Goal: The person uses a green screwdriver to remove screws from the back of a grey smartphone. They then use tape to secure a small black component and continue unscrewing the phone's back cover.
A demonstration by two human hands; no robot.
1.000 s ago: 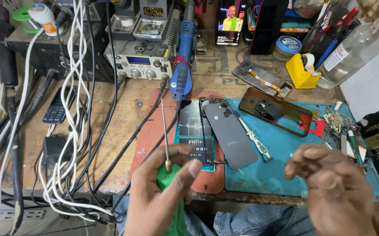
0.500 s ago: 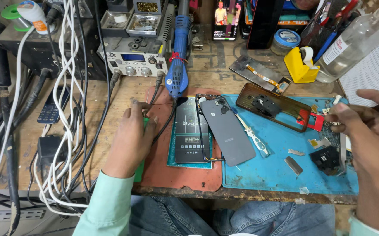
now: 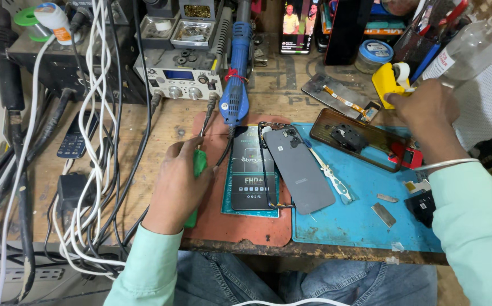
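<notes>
Hands parted: tool set down, reach toward the tape holder

A second earlier the left hand (image 3: 178,184) had been raised toward the camera with the green-handled tool (image 3: 196,181) pointing up; it dropped onto the surface (image 3: 161,122), laying the tool flat along the left edge of the red mat (image 3: 240,226). The right hand (image 3: 427,110), first low near the front edge of the blue mat (image 3: 365,218), travelled up and away to the yellow tape dispenser (image 3: 390,82), its fingertips ending against it.
</notes>
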